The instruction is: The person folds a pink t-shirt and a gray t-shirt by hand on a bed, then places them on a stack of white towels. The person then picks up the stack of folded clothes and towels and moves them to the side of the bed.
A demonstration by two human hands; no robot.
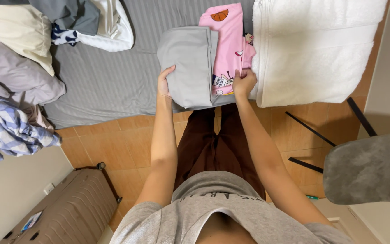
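Both hands (164, 82) (243, 82) on smooth folded grey cloth (188, 63)

Folded grey cloth (189, 63) lies flat partly over a folded pink printed garment (229, 45).

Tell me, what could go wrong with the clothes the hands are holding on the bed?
1. The folded grey cloth sticks out over the edge of the bed, held by the left hand, so it might slip to the floor.
2. The right hand pinches the pink printed garment at one corner only; a tug could undo its fold.
3. The pink garment lies against the white towel, so it may drag that askew.
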